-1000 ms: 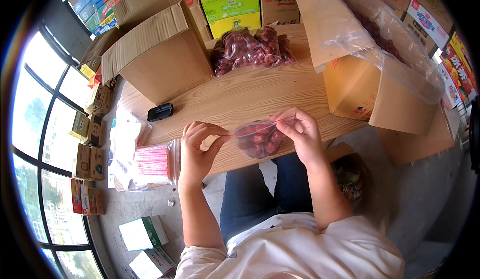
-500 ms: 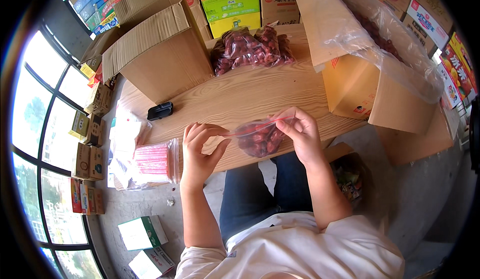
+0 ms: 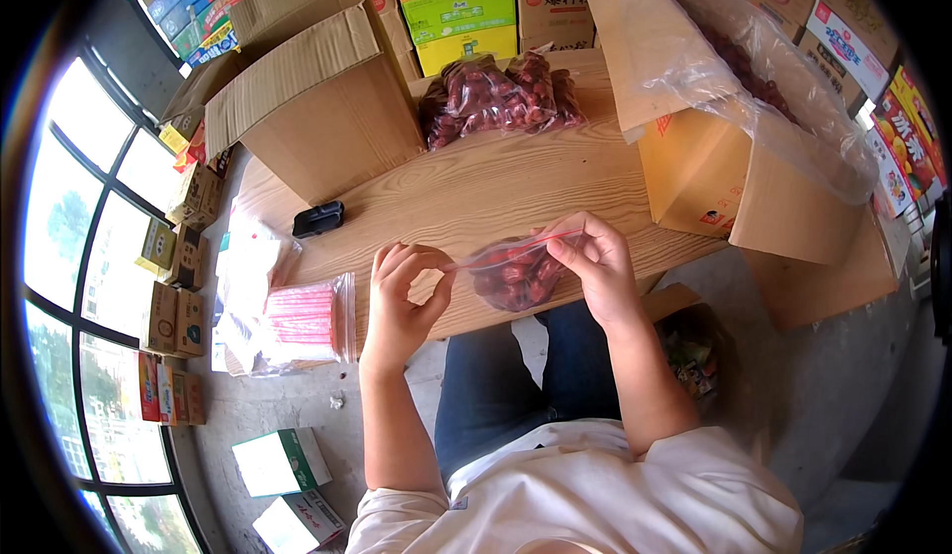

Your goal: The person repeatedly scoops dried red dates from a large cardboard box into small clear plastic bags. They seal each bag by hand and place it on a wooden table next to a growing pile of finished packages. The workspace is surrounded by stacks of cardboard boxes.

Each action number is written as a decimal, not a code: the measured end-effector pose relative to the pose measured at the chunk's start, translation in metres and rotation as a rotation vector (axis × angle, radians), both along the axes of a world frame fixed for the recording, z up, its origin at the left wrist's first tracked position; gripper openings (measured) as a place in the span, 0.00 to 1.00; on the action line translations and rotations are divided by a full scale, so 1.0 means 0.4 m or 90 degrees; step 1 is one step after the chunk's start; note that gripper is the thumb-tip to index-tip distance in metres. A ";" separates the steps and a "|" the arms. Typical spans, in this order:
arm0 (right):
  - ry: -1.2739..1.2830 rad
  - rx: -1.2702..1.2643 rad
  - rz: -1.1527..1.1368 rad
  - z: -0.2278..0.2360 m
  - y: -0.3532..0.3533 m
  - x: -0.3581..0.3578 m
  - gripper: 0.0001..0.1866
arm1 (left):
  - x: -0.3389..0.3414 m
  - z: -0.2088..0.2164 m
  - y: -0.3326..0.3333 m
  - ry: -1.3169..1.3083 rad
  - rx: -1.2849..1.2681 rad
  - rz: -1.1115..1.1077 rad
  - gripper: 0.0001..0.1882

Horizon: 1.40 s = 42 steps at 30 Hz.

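Between my hands hangs a clear zip bag (image 3: 515, 274) of dark red dates, its red seal strip running along the top, over the table's near edge. My left hand (image 3: 405, 291) pinches the bag's left top corner between thumb and forefinger, the other fingers curled loosely. At the right end of the seal, my right hand (image 3: 597, 261) grips the strip between thumb and fingers. Several filled bags of dates (image 3: 501, 96) lie heaped at the table's far side. A pack of red-edged zip bags (image 3: 301, 317) lies at the left.
An open cardboard box (image 3: 322, 108) stands at the table's left rear. To the right, another carton (image 3: 699, 172) lined with clear plastic holds loose dates. A small black object (image 3: 318, 219) lies on the wooden table (image 3: 476, 192). Stacked cartons line the back, and smaller boxes stand by the windows.
My left thumb and forefinger have closed on the bag's left corner; before, the thumb was apart from the fingers. My right hand and the bag stay nearly in place.
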State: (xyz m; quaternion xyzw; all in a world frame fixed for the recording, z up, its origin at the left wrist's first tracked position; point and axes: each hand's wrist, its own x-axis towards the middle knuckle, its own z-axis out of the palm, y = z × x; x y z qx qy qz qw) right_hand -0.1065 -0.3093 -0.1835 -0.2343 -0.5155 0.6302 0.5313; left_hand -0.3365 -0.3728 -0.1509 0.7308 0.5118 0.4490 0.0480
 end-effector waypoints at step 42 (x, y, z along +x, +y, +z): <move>0.025 -0.030 0.023 0.006 -0.009 0.003 0.04 | 0.005 -0.016 -0.010 -0.141 -0.028 -0.026 0.07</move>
